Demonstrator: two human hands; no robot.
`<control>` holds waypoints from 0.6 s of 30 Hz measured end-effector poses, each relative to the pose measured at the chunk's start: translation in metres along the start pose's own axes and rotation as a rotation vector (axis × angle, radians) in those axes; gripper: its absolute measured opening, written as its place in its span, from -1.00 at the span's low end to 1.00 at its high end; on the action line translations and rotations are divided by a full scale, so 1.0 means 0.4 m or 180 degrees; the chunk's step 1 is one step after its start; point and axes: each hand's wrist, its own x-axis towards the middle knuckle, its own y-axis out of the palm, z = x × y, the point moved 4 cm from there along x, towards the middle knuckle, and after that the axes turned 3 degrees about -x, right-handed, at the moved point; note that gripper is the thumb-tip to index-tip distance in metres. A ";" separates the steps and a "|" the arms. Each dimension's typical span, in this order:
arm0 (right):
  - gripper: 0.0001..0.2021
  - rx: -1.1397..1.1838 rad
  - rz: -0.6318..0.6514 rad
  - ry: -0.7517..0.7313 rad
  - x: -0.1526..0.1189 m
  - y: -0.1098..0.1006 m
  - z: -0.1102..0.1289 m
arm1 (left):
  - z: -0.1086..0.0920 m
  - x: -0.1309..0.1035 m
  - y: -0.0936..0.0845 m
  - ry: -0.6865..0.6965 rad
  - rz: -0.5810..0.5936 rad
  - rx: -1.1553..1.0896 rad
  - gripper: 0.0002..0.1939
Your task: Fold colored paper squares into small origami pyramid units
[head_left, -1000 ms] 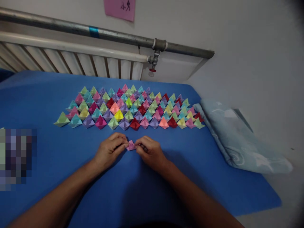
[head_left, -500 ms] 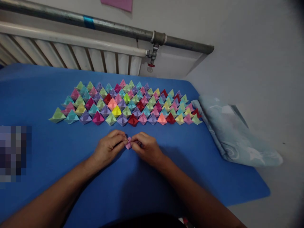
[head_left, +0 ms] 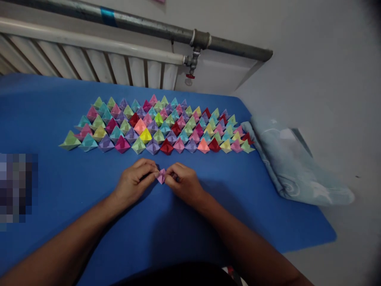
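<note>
Between my hands is a small pink folded paper piece (head_left: 161,177), pinched from both sides near the middle of the blue surface. My left hand (head_left: 137,177) grips its left side between thumb and fingertips. On the opposite side, my right hand (head_left: 185,181) closes its thumb and forefinger on the right edge; the fingers hide part of the paper. Just beyond the hands stand several rows of folded paper boats (head_left: 152,147) in green, pink, purple, blue, red and yellow.
A blue mat or tabletop (head_left: 74,190) lies under everything. At the right rests a folded pale teal cloth (head_left: 300,167). Along the back wall run a white radiator (head_left: 86,65), a grey metal pipe (head_left: 160,29) and a valve with a red handle (head_left: 190,76). A pixelated patch covers the left edge.
The view has tilted slightly, so the radiator and pipe sit higher in the picture. Both hands still pinch the pink paper, which now shows more of its folded face between the fingers.
</note>
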 end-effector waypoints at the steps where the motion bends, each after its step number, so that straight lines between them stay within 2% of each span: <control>1: -0.84 0.0002 -0.0012 0.0015 0.000 0.000 -0.001 | 0.001 0.000 -0.002 -0.0053 -0.0031 -0.0033 -0.86; 8: -0.86 0.0153 -0.0245 0.0148 0.000 -0.005 -0.009 | 0.000 0.005 -0.009 -0.0321 -0.0193 -0.0292 -0.87; 12: -0.87 0.0091 -0.0311 0.0213 0.000 -0.008 -0.009 | -0.002 0.000 0.002 -0.0468 -0.0289 -0.0442 -0.87; 16: -0.87 0.0051 -0.0341 0.0069 -0.001 -0.009 0.005 | -0.001 -0.011 0.022 -0.0661 -0.0318 -0.0470 -0.71; 18: -0.86 0.0041 -0.0313 0.0049 -0.003 -0.007 0.009 | 0.000 -0.014 0.027 -0.0689 -0.0346 -0.0392 -0.72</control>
